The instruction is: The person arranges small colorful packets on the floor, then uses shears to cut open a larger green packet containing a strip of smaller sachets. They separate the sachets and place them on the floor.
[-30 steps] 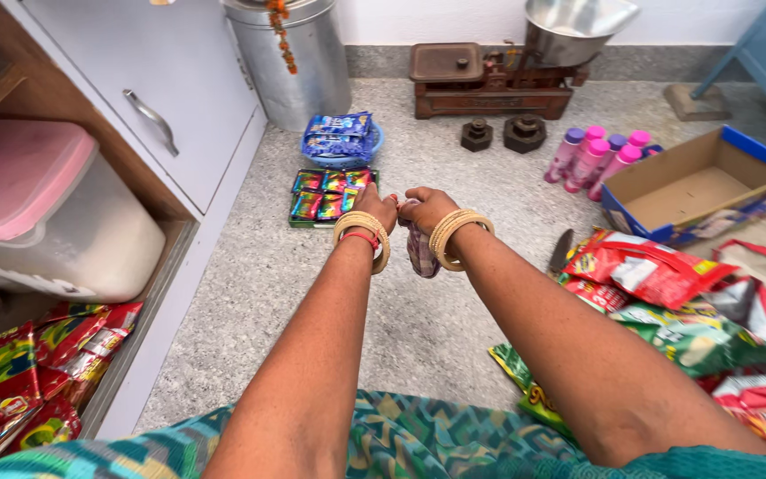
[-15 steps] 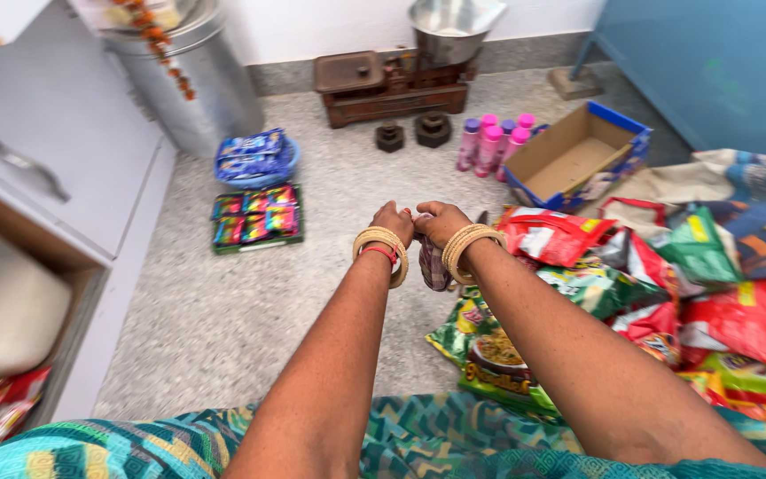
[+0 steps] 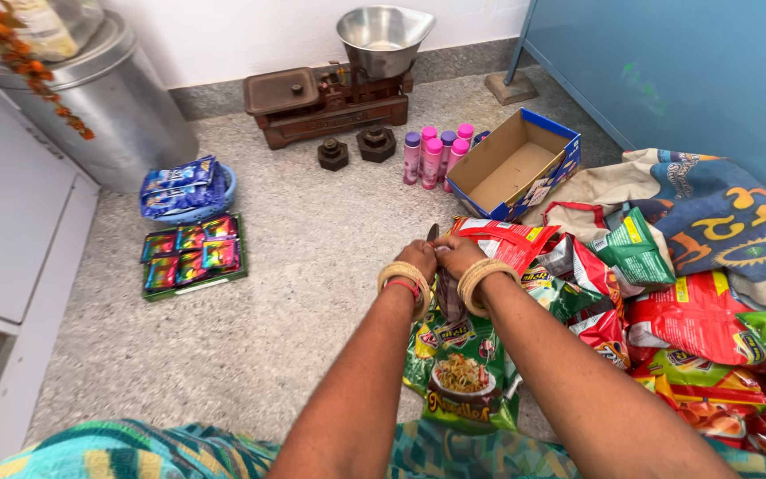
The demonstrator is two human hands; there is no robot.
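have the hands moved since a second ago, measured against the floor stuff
Yes. The left hand and right hand were over bare floor near the candy tray; they have shifted rightward onto the snack packets, away from that tray.

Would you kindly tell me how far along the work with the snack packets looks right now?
Looks done: trays of small sachets and blue packets sit arranged on the floor. In hand: left hand and right hand meet over a small dark item, which I cannot identify, above a green noodle packet. Left: the loose snack packet pile, unsorted; cardboard box empty.
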